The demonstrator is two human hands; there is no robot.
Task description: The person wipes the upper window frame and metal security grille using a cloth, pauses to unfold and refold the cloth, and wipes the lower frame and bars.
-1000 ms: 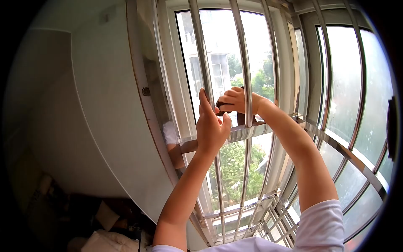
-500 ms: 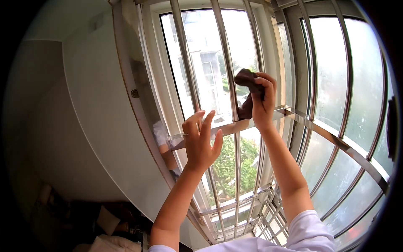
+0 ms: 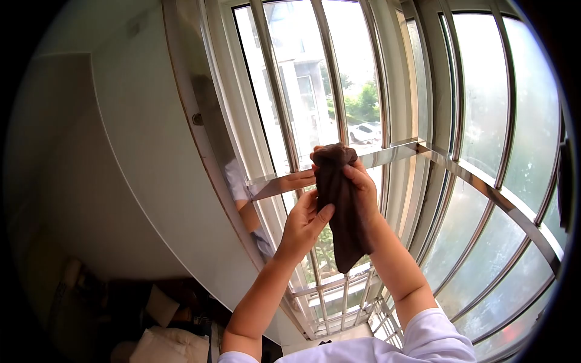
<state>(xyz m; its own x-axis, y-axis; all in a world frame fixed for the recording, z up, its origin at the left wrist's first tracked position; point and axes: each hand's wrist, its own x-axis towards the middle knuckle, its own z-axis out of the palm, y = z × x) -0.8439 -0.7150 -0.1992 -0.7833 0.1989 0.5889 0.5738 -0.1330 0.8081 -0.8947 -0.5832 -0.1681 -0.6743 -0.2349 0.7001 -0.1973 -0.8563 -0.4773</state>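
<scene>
A dark brown cloth [image 3: 340,212] hangs between my two hands, bunched at its top and trailing down to a loose corner. My right hand [image 3: 362,184] grips its upper right side, thumb on the near face. On its left edge, my left hand [image 3: 304,224] pinches the fabric with the thumb in front and the fingers partly hidden behind. The cloth is in front of a flat metal crossbar [image 3: 281,186] of the window grille. Whether it touches the bar I cannot tell.
Upright metal bars [image 3: 331,72] cross the bright window, and more bars stand before the frosted panes [image 3: 478,91] at right. A pale wall panel [image 3: 151,151] runs down the left. Below it lie a light cushion [image 3: 162,305] and pale fabric [image 3: 169,346] in shadow.
My right hand has come down with the cloth, which now hangs unfolded. My left hand, spread and empty before, has moved slightly right and taken hold of the cloth.
</scene>
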